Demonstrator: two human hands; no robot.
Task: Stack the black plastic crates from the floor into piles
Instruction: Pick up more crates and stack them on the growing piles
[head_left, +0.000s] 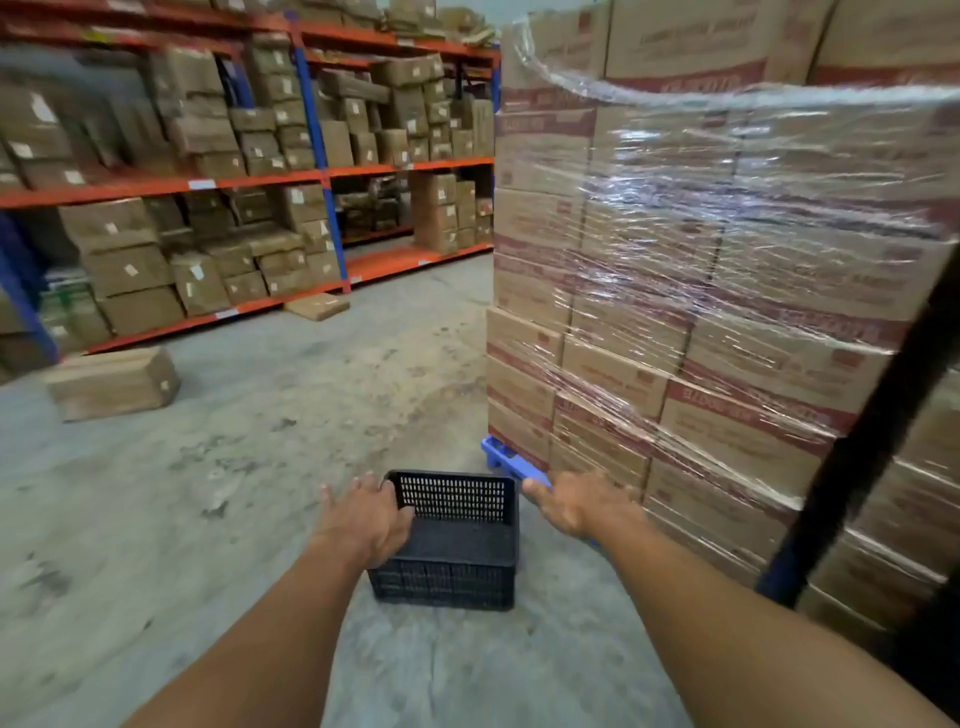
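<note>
One black plastic crate (457, 545) with perforated walls stands upright on the concrete floor, straight in front of me. My left hand (366, 519) lies over the crate's left rim, thumb inside and fingers spread outside; I cannot tell how firmly it grips. My right hand (576, 501) hovers just right of the crate, fingers apart, a small gap from the right wall, holding nothing. No other black crate is in view.
A tall shrink-wrapped pallet of cardboard cartons (701, 291) on a blue pallet (506, 460) stands close on the right. Orange-and-blue racking (311, 176) full of boxes lines the left. Two loose cartons (111, 382) lie on the floor. A dark post (862, 447) crosses at right.
</note>
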